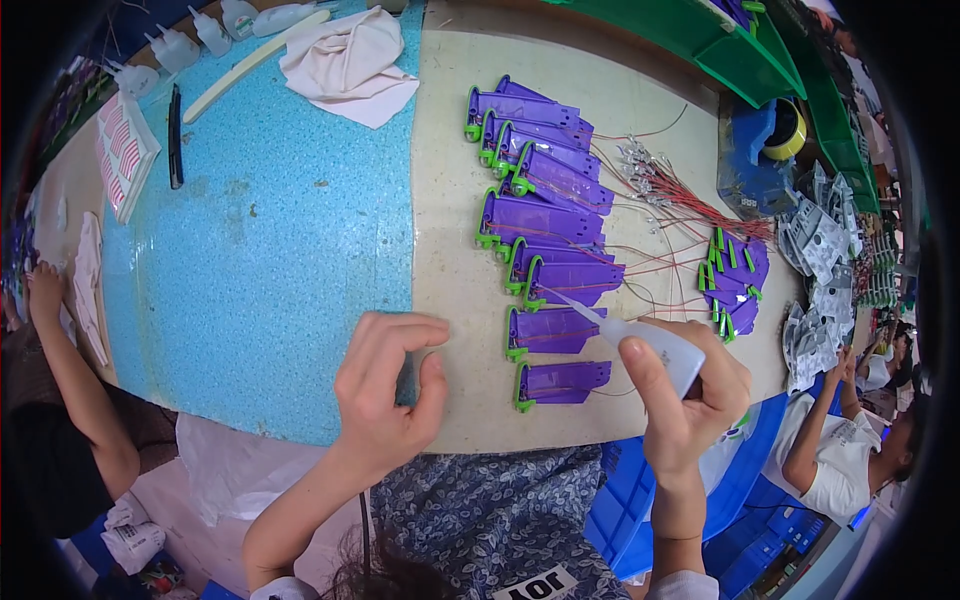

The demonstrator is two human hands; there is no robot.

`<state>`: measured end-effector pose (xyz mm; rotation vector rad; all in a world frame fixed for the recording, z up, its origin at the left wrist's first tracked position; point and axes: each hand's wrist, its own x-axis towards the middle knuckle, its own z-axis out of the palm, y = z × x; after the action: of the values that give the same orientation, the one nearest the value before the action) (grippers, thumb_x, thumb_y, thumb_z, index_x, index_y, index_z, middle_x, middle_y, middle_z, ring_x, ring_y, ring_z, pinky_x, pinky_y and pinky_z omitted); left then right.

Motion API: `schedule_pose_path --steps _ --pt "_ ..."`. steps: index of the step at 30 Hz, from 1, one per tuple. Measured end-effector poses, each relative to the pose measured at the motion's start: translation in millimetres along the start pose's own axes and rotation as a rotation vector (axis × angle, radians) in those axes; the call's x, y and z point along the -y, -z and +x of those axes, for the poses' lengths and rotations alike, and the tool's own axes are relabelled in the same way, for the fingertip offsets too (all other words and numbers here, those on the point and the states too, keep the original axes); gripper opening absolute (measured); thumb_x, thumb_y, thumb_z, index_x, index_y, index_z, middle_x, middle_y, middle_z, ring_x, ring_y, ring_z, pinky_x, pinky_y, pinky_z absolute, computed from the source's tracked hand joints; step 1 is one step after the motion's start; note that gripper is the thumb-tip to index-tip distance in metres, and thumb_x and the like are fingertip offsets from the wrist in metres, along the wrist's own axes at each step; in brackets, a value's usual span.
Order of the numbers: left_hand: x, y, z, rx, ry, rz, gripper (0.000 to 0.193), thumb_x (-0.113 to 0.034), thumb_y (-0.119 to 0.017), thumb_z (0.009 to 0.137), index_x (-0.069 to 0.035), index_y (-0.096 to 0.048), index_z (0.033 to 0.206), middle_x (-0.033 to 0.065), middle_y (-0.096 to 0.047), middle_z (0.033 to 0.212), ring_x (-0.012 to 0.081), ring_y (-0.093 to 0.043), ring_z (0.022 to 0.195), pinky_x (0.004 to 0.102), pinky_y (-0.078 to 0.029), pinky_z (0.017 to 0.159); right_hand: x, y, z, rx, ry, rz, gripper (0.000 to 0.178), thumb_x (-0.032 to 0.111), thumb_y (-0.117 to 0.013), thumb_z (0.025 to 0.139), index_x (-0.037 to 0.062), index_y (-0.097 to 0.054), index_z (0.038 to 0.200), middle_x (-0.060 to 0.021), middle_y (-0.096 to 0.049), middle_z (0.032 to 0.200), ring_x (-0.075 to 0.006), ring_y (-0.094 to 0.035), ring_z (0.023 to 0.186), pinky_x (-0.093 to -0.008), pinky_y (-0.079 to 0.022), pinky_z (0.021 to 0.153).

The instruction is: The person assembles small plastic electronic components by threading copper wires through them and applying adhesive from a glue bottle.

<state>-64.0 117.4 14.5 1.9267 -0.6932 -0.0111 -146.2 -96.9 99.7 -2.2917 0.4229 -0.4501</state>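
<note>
My right hand (690, 385) is wrapped round a white squeeze bottle (668, 352) with a long thin nozzle. The nozzle slants up and left, its tip at the green-edged end of a purple plastic part (575, 279). Several such purple parts with green ends and thin red wires lie in an overlapping column; two of them, a purple part (553, 332) and the nearest purple part (566, 381), lie apart at the near end. My left hand (388, 385) rests near the table's front edge, left of the column, loosely curled with a gap between thumb and fingers, holding nothing.
A blue mat (270, 240) covers the table's left, bearing a crumpled cloth (350, 65), a black cutter knife (176, 137) and several bottles (212, 33). To the right are bundled red wires (700, 205), a purple pile (735, 280), grey parts (820, 250) and a tape dispenser (750, 150). People sit on both sides.
</note>
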Motion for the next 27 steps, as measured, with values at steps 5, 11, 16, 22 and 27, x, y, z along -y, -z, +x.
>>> schedule_pose_path --steps 5,11,16,22,27 --pt "-2 1 2 0.002 0.004 -0.008 0.025 0.011 -0.061 0.072 0.001 -0.063 0.095 0.0146 -0.067 0.094 0.0315 -0.061 0.081 0.0371 -0.049 0.071 3 1 3 0.011 -0.025 -0.019 0.017 0.005 -0.081 0.079 -0.0047 -0.071 0.089 -0.012 -0.07 0.073 -0.0147 -0.064 0.058 -0.0262 -0.046 0.052" --pt "-1 1 2 0.004 -0.001 -0.004 0.025 0.011 -0.061 0.072 0.001 -0.063 0.094 0.0145 -0.067 0.093 0.0311 -0.061 0.08 0.0369 -0.049 0.069 13 -4 13 0.008 0.081 -0.069 0.02 0.007 -0.083 0.077 -0.0046 -0.07 0.086 -0.0125 -0.069 0.073 -0.0173 -0.064 0.057 -0.0281 -0.046 0.051" --pt "-1 2 3 0.022 0.018 -0.022 0.028 0.011 -0.062 0.072 0.001 -0.063 0.097 0.014 -0.066 0.095 0.0311 -0.061 0.08 0.0369 -0.05 0.069 6 -12 20 0.05 0.061 -0.092 0.021 0.007 -0.084 0.075 -0.0042 -0.068 0.084 -0.014 -0.07 0.074 -0.0212 -0.065 0.057 -0.029 -0.048 0.051" --pt "0 -11 39 0.125 -0.117 0.006 0.031 0.011 -0.06 0.078 0.003 -0.065 0.108 0.0159 -0.061 0.108 0.0301 -0.059 0.09 0.0376 -0.051 0.077 21 1 23 0.009 0.007 -0.051 0.019 0.006 -0.081 0.076 -0.0063 -0.071 0.086 -0.0142 -0.071 0.075 -0.0174 -0.064 0.059 -0.0267 -0.047 0.053" --pt "5 -22 59 0.224 -0.164 0.079 0.037 0.01 -0.061 0.076 0.002 -0.065 0.112 0.0159 -0.057 0.11 0.0319 -0.056 0.097 0.0386 -0.052 0.079 20 7 23 -0.124 -0.098 0.069 0.018 0.008 -0.076 0.077 -0.0073 -0.071 0.086 -0.0126 -0.07 0.072 -0.014 -0.063 0.06 -0.0253 -0.045 0.055"
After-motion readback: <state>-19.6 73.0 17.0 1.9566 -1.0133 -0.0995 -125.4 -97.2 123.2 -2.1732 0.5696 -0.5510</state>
